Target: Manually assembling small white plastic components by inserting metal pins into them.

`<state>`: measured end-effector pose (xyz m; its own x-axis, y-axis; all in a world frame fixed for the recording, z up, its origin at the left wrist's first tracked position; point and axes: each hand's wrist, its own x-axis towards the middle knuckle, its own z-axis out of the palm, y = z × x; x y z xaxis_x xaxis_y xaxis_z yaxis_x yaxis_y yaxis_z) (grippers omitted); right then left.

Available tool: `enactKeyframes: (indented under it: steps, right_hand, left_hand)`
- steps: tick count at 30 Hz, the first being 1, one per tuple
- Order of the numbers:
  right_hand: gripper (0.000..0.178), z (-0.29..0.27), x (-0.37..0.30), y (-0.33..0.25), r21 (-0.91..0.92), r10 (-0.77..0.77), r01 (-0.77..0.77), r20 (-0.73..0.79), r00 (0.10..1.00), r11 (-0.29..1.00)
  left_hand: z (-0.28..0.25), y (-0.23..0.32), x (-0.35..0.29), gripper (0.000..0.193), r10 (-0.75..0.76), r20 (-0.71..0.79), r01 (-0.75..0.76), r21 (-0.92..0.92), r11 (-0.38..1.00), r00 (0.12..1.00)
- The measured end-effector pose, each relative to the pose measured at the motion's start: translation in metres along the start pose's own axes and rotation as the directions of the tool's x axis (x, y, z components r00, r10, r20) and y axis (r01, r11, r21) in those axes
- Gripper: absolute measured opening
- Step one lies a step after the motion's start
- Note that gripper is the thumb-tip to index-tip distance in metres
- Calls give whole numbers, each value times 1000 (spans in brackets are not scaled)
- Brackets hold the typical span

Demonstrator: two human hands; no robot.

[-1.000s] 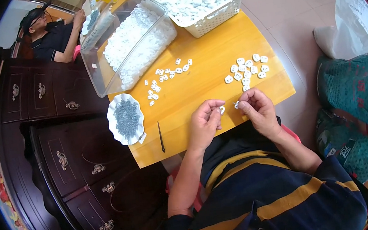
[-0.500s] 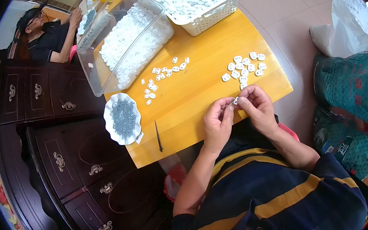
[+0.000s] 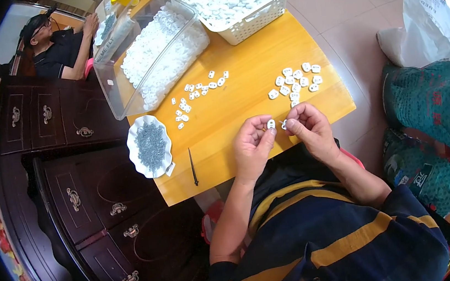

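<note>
Over the near edge of the wooden table, my left hand (image 3: 252, 145) pinches a small oval white plastic piece with holes (image 3: 271, 124) between thumb and fingers. Close beside it, my right hand (image 3: 316, 133) is closed on a small white clip-like part (image 3: 284, 125), mostly covered by the fingertips. The two parts are held apart. Just beyond the right hand lies a loose cluster of white plastic pieces (image 3: 296, 83). Farther left, smaller white pieces with holes (image 3: 205, 87) are scattered on the tabletop. A thin black pointed tool (image 3: 193, 166) rests near the left edge.
A white wavy-rimmed dish (image 3: 132, 151) of small grey metal pins stands at the table's left. Behind are a clear plastic bin (image 3: 115, 106) and a white basket (image 3: 248, 29), both full of white parts. Dark drawers (image 3: 73, 174) flank the left; another person (image 3: 56, 51) sits beyond.
My hands were together at one small white part. Now the left has drawn off to the left with the oval piece, while the right stays nearly in place with the clip-like part.
</note>
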<state>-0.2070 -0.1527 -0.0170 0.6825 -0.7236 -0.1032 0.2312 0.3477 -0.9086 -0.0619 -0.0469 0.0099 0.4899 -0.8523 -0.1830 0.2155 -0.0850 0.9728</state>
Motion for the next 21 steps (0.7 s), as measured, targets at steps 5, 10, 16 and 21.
enactKeyframes:
  steps: [5,10,16,21]
  right_hand:
    - [10,-2,1,1,-32,23,-21,55,998,999]
    - [9,-2,1,0,-77,40,-33,93,995,997]
    - [8,-6,1,7,-166,64,-42,128,990,985]
    - [9,-7,1,7,-158,72,-51,128,989,986]
  left_hand:
    - [-3,4,-1,25,5,13,-6,20,1000,1000]
    - [-1,0,-1,23,70,-29,-69,39,997,997]
    - [-7,0,-1,28,47,33,-49,83,995,998]
    - [-6,-2,0,26,73,34,-76,77,994,997]
